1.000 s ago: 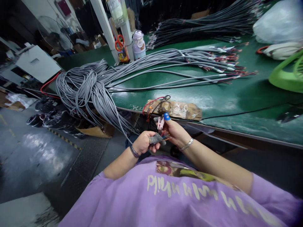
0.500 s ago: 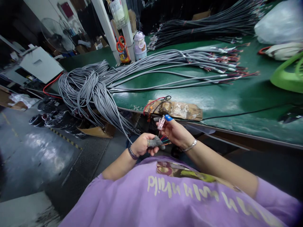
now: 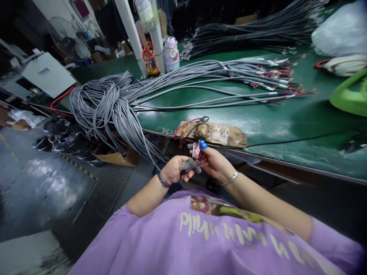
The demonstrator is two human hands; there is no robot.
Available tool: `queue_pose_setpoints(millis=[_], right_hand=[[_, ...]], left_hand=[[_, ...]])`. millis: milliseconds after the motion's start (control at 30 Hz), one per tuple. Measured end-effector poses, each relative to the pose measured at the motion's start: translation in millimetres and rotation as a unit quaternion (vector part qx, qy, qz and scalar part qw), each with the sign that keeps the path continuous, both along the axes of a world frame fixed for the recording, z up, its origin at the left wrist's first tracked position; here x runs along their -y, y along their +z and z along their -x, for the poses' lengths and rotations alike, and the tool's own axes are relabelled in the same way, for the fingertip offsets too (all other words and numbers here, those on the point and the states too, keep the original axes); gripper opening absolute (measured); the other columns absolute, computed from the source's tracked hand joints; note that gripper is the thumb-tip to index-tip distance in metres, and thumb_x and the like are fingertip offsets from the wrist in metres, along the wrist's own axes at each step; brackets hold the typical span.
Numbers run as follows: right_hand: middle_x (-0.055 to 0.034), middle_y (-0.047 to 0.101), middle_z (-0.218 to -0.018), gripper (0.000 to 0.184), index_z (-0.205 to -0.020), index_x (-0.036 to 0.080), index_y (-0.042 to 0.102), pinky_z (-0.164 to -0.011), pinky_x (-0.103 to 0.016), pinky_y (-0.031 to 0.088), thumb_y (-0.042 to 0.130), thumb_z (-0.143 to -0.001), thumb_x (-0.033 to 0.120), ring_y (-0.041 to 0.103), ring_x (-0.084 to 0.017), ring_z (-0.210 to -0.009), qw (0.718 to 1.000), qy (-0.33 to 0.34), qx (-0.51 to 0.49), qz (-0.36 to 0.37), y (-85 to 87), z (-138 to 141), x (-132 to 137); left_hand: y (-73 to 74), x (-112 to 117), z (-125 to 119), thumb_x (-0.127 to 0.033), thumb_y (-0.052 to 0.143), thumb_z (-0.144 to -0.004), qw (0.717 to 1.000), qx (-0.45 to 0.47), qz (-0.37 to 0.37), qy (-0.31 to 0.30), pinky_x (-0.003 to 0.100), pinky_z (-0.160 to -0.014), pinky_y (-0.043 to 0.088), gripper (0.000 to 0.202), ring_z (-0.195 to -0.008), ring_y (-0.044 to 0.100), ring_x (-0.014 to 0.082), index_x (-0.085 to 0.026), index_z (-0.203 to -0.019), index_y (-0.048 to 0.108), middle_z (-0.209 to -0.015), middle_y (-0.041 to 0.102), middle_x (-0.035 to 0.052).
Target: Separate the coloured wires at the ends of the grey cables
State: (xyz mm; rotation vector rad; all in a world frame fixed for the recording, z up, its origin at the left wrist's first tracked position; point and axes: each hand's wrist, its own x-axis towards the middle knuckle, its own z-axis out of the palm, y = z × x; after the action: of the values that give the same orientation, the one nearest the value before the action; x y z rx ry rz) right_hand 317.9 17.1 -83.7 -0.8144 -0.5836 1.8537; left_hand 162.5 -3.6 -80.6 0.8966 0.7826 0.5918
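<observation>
My left hand [image 3: 174,170], with grey covers on its thumb and finger, is closed on the end of a grey cable. Thin coloured wires [image 3: 202,163] fan out from between its fingertips towards the right. My right hand [image 3: 216,163] has a blue cover on the thumb and is closed on a small pink-and-white tool [image 3: 195,149], whose exact kind I cannot make out. The tool is close above the wires; whether it touches them is unclear. Most of the held cable is hidden by my left hand.
A large bundle of grey cables [image 3: 111,99] lies on the green table [image 3: 229,114] and hangs over its edge. A worn wooden block [image 3: 223,134] sits at the front edge. Behind are black cables [image 3: 243,36], a bottle [image 3: 171,55] and scissors [image 3: 148,51].
My two hands have come closer together. The wire ends have risen near the tool, which has tilted and moved slightly down. The camera view has shifted a little.
</observation>
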Motion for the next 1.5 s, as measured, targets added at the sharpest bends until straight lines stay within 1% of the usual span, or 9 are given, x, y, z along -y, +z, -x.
queue_pose_setpoints(millis=[267,433,567,700,900,1033,1167,1333,1500], right_hand=[[-0.0014,0.061,-0.060,0.044,-0.073,0.015,0.069,-0.049,-0.022,0.043,0.078,-0.067,0.057,0.053,-0.010,-0.052,1.000,-0.003,0.025,0.008,-0.4,-1,0],[-0.0018,0.061,-0.062,0.045,-0.074,0.015,0.069,-0.044,-0.021,0.039,0.076,-0.069,0.059,0.050,-0.009,-0.050,1.000,0.003,0.021,0.007,1.8,1,2],[-0.0008,0.058,-0.058,0.043,-0.076,0.017,0.068,-0.045,-0.023,0.042,0.072,-0.073,0.060,0.049,-0.011,-0.049,1.000,0.008,0.012,0.007,3.5,2,3],[-0.0013,0.061,-0.063,0.041,-0.076,0.018,0.066,-0.049,-0.024,0.044,0.070,-0.074,0.059,0.051,-0.012,-0.053,1.000,0.020,-0.005,0.022,6.2,-1,3],[0.0010,0.059,-0.065,0.036,-0.076,0.017,0.065,-0.045,-0.019,0.038,0.080,-0.067,0.049,0.048,-0.009,-0.055,1.000,0.025,0.001,0.004,7.2,-6,4],[0.0012,0.058,-0.064,0.038,-0.075,0.016,0.064,-0.046,-0.020,0.037,0.078,-0.069,0.051,0.048,-0.009,-0.054,0.999,0.033,0.013,-0.007,5.3,-7,4],[-0.0001,0.058,-0.061,0.042,-0.074,0.017,0.063,-0.049,-0.023,0.040,0.072,-0.073,0.058,0.051,-0.012,-0.055,0.998,0.053,0.010,-0.025,4.6,-6,3],[-0.0004,0.060,-0.064,0.039,-0.074,0.017,0.066,-0.054,-0.025,0.044,0.076,-0.071,0.055,0.052,-0.012,-0.057,0.999,0.029,-0.009,-0.013,1.1,-3,0],[0.0005,0.059,-0.062,0.041,-0.069,0.017,0.065,-0.052,-0.024,0.042,0.080,-0.066,0.056,0.049,-0.010,-0.055,0.999,0.017,-0.019,-0.023,-2.0,-1,-1]], left_hand=[[-4.0,1,-3,-0.055,0.078,-0.061,1.000,-0.025,0.008,-0.012,0.018,-0.032,0.028,0.052,-0.032,0.046,0.0070,-0.007,-0.076,0.067,-0.048,0.056,-0.0005],[-6.7,3,0,-0.054,0.077,-0.065,1.000,-0.016,0.006,-0.017,0.018,-0.032,0.028,0.049,-0.031,0.045,0.0072,-0.007,-0.077,0.067,-0.048,0.057,-0.0002],[-4.7,4,2,-0.055,0.077,-0.064,1.000,-0.023,0.004,-0.011,0.019,-0.032,0.027,0.051,-0.031,0.045,0.0072,-0.007,-0.077,0.067,-0.048,0.057,-0.0002],[-0.8,7,3,-0.056,0.078,-0.063,1.000,-0.023,0.003,0.000,0.019,-0.031,0.027,0.052,-0.031,0.044,0.0071,-0.007,-0.077,0.067,-0.048,0.057,0.0001],[2.2,21,3,-0.052,0.076,-0.067,0.999,-0.039,-0.005,-0.003,0.018,-0.033,0.030,0.046,-0.033,0.048,0.0074,-0.008,-0.076,0.065,-0.051,0.059,0.0005],[4.0,27,1,-0.053,0.075,-0.067,0.998,-0.055,-0.013,0.036,0.017,-0.034,0.030,0.047,-0.035,0.050,0.0074,-0.009,-0.077,0.065,-0.053,0.060,0.0001],[4.6,23,-1,-0.056,0.076,-0.064,0.996,-0.046,-0.006,0.077,0.018,-0.033,0.028,0.050,-0.033,0.047,0.0076,-0.009,-0.077,0.066,-0.051,0.058,-0.0006],[3.6,20,-4,-0.056,0.077,-0.062,0.996,-0.037,0.004,0.081,0.019,-0.033,0.026,0.052,-0.032,0.046,0.0073,-0.008,-0.076,0.065,-0.049,0.057,-0.0010],[1.2,18,-7,-0.056,0.077,-0.060,0.996,-0.043,0.014,0.077,0.018,-0.033,0.025,0.052,-0.032,0.046,0.0069,-0.008,-0.076,0.065,-0.050,0.057,-0.0010]])
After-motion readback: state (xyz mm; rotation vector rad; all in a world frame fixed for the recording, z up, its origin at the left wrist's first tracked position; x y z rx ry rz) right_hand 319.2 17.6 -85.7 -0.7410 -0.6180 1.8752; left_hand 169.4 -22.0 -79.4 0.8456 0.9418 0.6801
